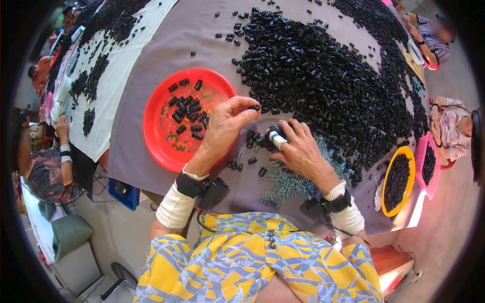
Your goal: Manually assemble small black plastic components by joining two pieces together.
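My left hand (227, 123) is closed in a pinch, with a small black plastic piece (254, 107) between thumb and fingertips. Beside it, my right hand (305, 154) has its fingers curled down over the pile's near edge; what they grip is partly hidden. White tape (277, 139) wraps one of its fingers. Small coil springs (293, 183) lie heaped beneath and beside the right hand. A large heap of short black plastic cylinders (308, 70) spreads beyond both hands. To the left, a red round tray (154, 146) holds several similar black pieces (189, 108).
A yellow oval basket (410, 169) and a pink basket (432, 188), both with black pieces, stand at the table's right edge. A blue bin (124, 196) is below the left edge. Other people (48, 166) sit at both sides. Grey cloth (136, 101) covers the table.
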`<control>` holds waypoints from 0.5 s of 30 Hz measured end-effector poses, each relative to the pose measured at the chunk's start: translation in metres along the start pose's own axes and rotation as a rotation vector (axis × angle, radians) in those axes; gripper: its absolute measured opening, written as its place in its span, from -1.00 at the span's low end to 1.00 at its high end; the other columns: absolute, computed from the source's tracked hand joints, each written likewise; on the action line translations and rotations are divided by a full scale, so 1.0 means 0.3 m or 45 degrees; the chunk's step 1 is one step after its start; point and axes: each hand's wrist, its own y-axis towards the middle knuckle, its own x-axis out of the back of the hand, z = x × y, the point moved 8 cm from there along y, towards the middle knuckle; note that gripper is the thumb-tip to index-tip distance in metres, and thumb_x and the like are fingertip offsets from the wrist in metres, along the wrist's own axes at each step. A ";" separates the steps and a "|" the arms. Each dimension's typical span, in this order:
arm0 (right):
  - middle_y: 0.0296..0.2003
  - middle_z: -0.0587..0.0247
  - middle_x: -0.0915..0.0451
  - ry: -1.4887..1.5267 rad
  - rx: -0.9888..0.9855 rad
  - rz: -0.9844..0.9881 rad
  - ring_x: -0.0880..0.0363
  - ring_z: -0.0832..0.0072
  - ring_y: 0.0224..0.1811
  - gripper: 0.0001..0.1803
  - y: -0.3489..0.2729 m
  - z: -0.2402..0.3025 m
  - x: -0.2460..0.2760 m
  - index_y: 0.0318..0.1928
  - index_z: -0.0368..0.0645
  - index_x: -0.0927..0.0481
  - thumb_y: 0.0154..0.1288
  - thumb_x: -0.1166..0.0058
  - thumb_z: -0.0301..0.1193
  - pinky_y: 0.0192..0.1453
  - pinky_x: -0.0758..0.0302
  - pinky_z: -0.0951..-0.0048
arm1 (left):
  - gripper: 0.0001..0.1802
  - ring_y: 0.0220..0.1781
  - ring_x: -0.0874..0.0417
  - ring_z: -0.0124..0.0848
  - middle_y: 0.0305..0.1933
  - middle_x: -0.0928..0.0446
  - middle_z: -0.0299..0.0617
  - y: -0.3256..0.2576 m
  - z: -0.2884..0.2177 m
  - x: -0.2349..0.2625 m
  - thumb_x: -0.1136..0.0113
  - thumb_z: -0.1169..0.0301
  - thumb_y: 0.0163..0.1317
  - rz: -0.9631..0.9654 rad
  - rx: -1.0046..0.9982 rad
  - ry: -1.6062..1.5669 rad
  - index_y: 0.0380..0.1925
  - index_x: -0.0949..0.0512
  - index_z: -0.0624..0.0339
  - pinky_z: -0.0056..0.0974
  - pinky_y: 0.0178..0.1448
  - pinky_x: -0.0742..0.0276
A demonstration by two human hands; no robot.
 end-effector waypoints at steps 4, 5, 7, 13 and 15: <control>0.01 -0.04 -0.43 -0.029 -0.030 0.052 -0.29 0.04 0.14 -0.70 -0.020 0.022 0.040 -0.28 -0.18 -0.64 0.05 -0.21 -0.22 0.18 -0.24 0.04 | -0.82 -0.16 -0.62 -0.48 -0.24 -0.62 -0.19 -0.006 -0.006 0.009 -0.11 0.55 0.24 -0.029 0.040 0.001 -0.15 -0.54 0.34 -0.40 0.02 -0.50; -0.03 -0.02 -0.45 -0.077 0.012 0.022 -0.31 0.05 0.13 -0.73 -0.016 0.044 0.060 -0.30 -0.16 -0.64 0.02 -0.21 -0.26 0.17 -0.25 0.04 | -0.82 -0.16 -0.62 -0.49 -0.24 -0.62 -0.19 -0.003 -0.011 0.006 -0.12 0.55 0.24 -0.020 0.030 -0.001 -0.15 -0.54 0.34 -0.41 0.01 -0.50; -0.06 0.01 -0.46 0.023 0.169 0.041 -0.32 0.07 0.12 -0.75 0.012 0.122 0.062 -0.32 -0.14 -0.64 -0.02 -0.19 -0.28 0.17 -0.24 0.03 | -0.82 -0.16 -0.62 -0.49 -0.24 -0.62 -0.20 -0.013 -0.014 0.007 -0.12 0.54 0.24 -0.020 0.018 0.004 -0.16 -0.54 0.34 -0.41 0.00 -0.49; -0.06 0.11 -0.48 0.182 0.535 0.105 -0.32 0.11 0.16 -0.80 0.060 0.329 -0.067 -0.31 -0.08 -0.63 0.01 -0.09 -0.33 0.22 -0.19 -0.07 | -0.81 -0.18 -0.62 -0.51 -0.26 -0.62 -0.20 -0.003 -0.008 -0.006 -0.15 0.53 0.21 -0.023 0.038 0.059 -0.17 -0.54 0.34 -0.42 -0.02 -0.49; 0.02 0.08 -0.45 0.194 0.545 0.149 -0.31 0.07 0.19 -0.75 0.063 0.319 -0.108 -0.20 -0.08 -0.61 0.07 -0.07 -0.34 0.27 -0.17 -0.09 | -0.82 -0.19 -0.62 -0.51 -0.27 -0.62 -0.20 -0.007 -0.003 -0.003 -0.14 0.54 0.21 -0.063 0.077 0.047 -0.18 -0.55 0.33 -0.42 -0.02 -0.49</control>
